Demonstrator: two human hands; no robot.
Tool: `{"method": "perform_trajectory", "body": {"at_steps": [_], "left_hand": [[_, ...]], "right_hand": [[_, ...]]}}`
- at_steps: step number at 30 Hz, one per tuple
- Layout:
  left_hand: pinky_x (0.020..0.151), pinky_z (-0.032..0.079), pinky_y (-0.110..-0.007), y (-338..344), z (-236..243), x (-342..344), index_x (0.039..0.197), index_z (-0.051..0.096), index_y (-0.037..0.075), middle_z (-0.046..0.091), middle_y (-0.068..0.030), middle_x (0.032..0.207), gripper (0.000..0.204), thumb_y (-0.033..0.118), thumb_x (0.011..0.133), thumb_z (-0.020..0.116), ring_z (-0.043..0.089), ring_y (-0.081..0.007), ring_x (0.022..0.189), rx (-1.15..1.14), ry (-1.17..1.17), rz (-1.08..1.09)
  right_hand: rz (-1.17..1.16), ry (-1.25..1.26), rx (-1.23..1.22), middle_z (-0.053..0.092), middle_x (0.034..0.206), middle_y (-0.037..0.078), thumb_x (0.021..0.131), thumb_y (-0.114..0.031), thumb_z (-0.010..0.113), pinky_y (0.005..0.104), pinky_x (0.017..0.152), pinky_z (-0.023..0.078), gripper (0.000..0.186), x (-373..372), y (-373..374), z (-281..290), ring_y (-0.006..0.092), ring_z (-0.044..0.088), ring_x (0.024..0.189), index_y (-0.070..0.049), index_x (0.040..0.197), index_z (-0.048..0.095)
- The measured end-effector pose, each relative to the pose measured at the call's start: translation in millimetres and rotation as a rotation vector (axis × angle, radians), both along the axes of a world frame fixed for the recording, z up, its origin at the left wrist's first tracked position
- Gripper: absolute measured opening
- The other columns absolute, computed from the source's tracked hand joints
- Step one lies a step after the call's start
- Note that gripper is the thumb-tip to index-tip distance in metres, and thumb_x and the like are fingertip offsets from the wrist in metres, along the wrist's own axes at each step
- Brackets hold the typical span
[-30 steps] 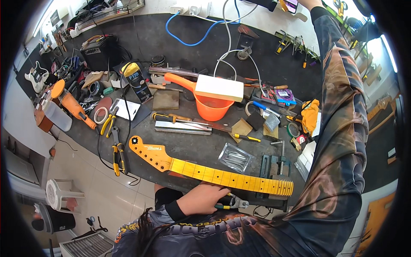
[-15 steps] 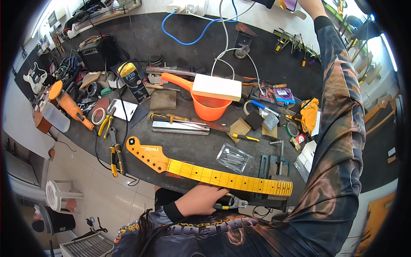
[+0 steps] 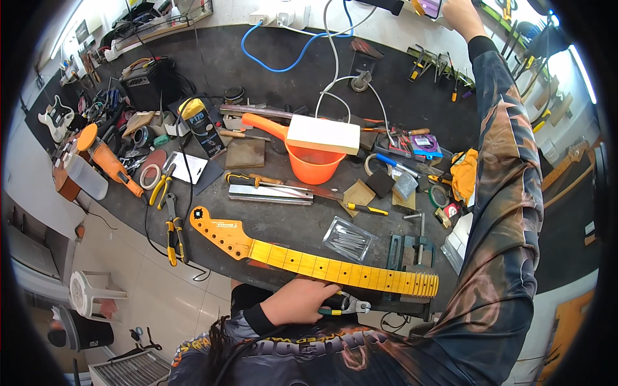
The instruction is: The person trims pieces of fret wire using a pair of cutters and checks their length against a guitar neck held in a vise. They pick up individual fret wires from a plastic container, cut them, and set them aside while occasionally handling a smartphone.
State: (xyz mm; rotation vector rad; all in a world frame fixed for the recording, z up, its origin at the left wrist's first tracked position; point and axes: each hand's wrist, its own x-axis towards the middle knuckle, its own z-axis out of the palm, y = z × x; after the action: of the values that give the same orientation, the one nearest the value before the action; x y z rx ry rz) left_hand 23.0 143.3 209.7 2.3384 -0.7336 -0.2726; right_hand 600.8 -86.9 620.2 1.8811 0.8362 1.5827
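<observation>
A yellow maple guitar neck (image 3: 344, 273) lies along the bench's near edge, its headstock to the left and its fret end on the right by a small vise (image 3: 412, 251). Fret wire ends stick out along the last frets. Just below the neck, my left hand (image 3: 299, 302) is closed around the handles of cutting pliers (image 3: 351, 303), whose jaws point right. My right hand (image 3: 462, 19) reaches far up to the top edge, beside a phone (image 3: 430, 6) with a lit screen on a holder. Its fingertips are cut off by the picture's edge.
An orange dipper (image 3: 315, 166) with a white block (image 3: 323, 134) across it stands mid-bench. Two yellow-black pliers (image 3: 172, 231) lie left of the headstock. Nearby are a clear packet of thin rods (image 3: 347, 238), a screwdriver (image 3: 241, 179), a metal bar (image 3: 270, 194) and a yellow glove (image 3: 463, 177).
My right hand has come slightly down and left beside the phone, so more of it shows. The view has shifted a little; my left hand keeps its hold on the cutting pliers.
</observation>
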Motion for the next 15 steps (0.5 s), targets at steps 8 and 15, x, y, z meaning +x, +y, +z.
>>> {"method": "perform_trajectory", "body": {"at_steps": [8, 15], "left_hand": [[0.1, 0.06, -0.05, -1, 3, 1, 0.138, 0.067, 0.003, 0.073, -0.0205, 0.128, 0.065, 0.012, 0.077, 0.087, 0.073, -0.042, 0.12, 0.005, -0.018, 0.007], [0.1, 0.06, -0.05, -2, -7, 2, 0.139, 0.067, 0.003, 0.074, -0.0209, 0.127, 0.064, 0.013, 0.078, 0.085, 0.073, -0.0423, 0.119, -0.043, -0.069, -0.008]], "right_hand": [[-0.209, 0.104, 0.012, 0.074, 0.134, 0.023, 0.097, -0.021, 0.068, 0.0441, 0.115, 0.05, 0.048, 13, -4, 6, 0.0366, 0.068, 0.13, 0.004, 0.137, 0.075], [-0.008, -0.015, 0.13, 0.077, 0.133, 0.022, 0.099, -0.016, 0.061, 0.0448, 0.113, 0.052, 0.039, 57, -23, 9, 0.0363, 0.07, 0.128, 0.005, 0.126, 0.081]]}}
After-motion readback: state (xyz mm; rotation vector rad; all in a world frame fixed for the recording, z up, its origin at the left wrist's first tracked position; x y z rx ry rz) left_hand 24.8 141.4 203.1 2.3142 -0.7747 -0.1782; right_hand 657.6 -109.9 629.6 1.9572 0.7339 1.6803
